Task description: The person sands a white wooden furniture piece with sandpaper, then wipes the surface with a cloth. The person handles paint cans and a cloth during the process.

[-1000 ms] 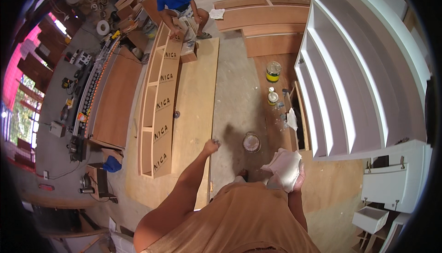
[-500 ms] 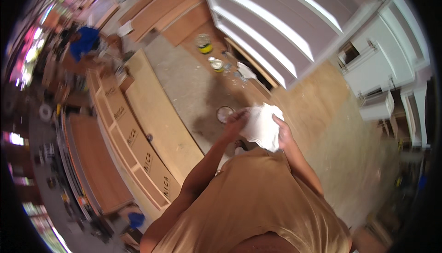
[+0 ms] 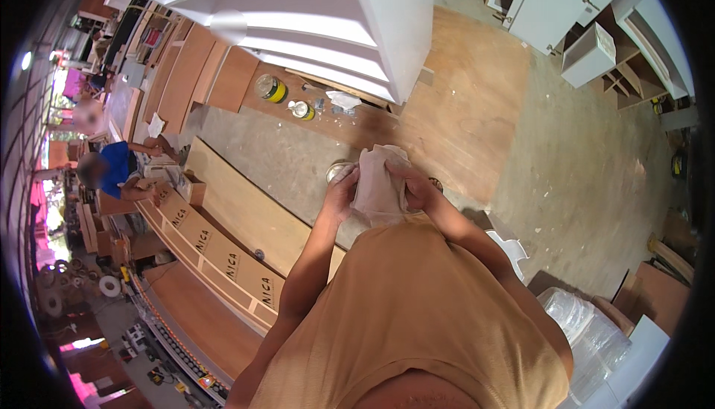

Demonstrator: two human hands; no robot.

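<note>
A crumpled pale cloth (image 3: 376,193) is held between my two hands in front of my brown top (image 3: 395,290). My left hand (image 3: 341,195) grips its left edge with curled fingers. My right hand (image 3: 413,186) grips the right side, thumb on the cloth. An open round tin (image 3: 335,169) on the floor is partly hidden behind the cloth and my left hand. Two cans with yellow bands (image 3: 272,93) (image 3: 303,111) stand on a plywood sheet beyond, beside a white rag (image 3: 342,100).
A tall white shelf unit (image 3: 406,29) stands ahead. A co-worker in blue (image 3: 112,167) is at a long wooden frame (image 3: 246,282) on the left. A plywood sheet (image 3: 477,111) lies right of centre. White cabinets (image 3: 551,14) stand far right; wrapped panels (image 3: 585,342) are low right.
My left hand has come across from beside the wooden panel to join my right hand on the cloth. My view has turned rightward, shifting the co-worker and frame to the left.
</note>
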